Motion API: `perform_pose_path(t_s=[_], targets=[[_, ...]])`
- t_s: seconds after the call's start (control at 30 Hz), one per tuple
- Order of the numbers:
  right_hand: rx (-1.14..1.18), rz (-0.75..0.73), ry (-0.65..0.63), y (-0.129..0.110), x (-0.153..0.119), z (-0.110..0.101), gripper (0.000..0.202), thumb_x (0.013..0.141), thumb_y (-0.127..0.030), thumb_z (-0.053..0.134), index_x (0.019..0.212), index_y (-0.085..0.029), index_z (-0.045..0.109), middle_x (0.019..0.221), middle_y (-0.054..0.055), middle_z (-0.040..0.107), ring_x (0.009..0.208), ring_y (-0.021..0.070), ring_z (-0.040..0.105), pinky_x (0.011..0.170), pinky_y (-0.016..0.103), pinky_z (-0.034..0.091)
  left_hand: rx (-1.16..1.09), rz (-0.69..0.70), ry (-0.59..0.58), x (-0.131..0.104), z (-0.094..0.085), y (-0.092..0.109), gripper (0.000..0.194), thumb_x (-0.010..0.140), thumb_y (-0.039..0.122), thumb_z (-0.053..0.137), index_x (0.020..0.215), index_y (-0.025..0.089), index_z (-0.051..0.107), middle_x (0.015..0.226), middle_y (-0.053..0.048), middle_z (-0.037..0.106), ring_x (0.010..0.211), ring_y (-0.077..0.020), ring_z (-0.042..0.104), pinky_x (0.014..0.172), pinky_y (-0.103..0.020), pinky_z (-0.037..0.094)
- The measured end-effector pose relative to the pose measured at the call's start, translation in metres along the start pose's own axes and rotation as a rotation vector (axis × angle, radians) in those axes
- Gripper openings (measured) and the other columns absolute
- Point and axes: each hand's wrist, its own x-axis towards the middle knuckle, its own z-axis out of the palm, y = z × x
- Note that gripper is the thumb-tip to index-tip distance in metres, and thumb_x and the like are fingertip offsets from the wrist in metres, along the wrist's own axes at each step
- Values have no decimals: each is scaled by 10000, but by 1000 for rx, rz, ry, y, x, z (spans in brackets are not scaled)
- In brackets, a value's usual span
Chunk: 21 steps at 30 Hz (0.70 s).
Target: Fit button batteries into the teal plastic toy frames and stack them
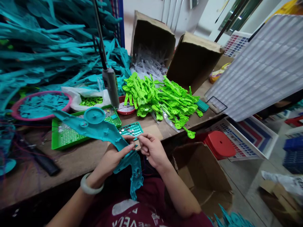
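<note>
A long teal plastic piece (106,134) with a round disc near its upper end lies slanted across my left hand (117,155), whose thumb and fingers close on it. My right hand (151,148) is pinched at the piece's right edge, close to my left fingertips. Something small and teal shows between the fingertips, too small to make out. Just beyond my hands is a teal tray (131,129) of small round metal parts. A green perforated tray (68,140) of small metal parts sits behind the piece.
A grey electric screwdriver (110,85) hangs over the green tray. Bright green parts (165,97) are heaped behind my hands. Teal parts (47,53) pile up at the left, beside a pink basket (15,110). An open carton (203,176) and red stool (220,144) stand right.
</note>
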Motion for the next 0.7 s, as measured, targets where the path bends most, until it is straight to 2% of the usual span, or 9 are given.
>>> perform_pose_path(t_s=[0.13,0.27,0.33,0.4,0.47,0.6,0.7], targets=[[-171,26,-15,11,0,5,229,769,-334,728,890,-150,665,662,-29,600,443,44,470,352,151,302,70,36,22,4,-1,2,267,857,412,662,1023,204,685,968,-47,734,954,-225,661,898,-341,482],[-321,-49,-52,13,-1,4,199,825,-324,686,941,-211,569,693,-57,629,420,66,506,357,166,335,90,17,40,4,-6,2,233,875,425,626,885,198,671,823,-32,714,812,-215,657,823,-340,487],[-491,-177,-71,13,-2,3,121,862,-304,656,899,-207,592,714,-39,638,499,84,553,443,191,415,149,39,40,4,-9,1,241,877,436,618,842,202,663,798,-27,699,795,-215,645,814,-341,480],[-711,-378,-82,15,-3,2,72,897,-266,622,884,-201,649,793,3,670,688,128,626,631,249,507,203,71,49,5,-13,0,253,881,446,608,819,207,662,803,-28,697,816,-222,640,825,-344,478],[-893,-558,-90,19,-5,0,120,936,-237,575,957,-214,690,900,40,694,857,172,643,790,312,517,212,89,51,6,-16,0,265,886,454,601,803,210,662,802,-29,698,823,-225,639,833,-344,481],[-1221,-720,-78,27,-10,-8,284,1004,-205,433,1153,-216,675,958,101,687,878,212,631,796,357,503,156,42,63,6,-19,-1,290,871,485,628,813,203,656,778,-30,693,783,-221,644,779,-332,506],[-1425,-757,-66,32,-14,-15,328,1012,-199,389,1183,-192,668,889,121,666,863,234,616,767,362,491,111,-9,108,3,-18,0,311,855,508,641,849,198,651,777,-39,698,774,-230,657,748,-338,529]])
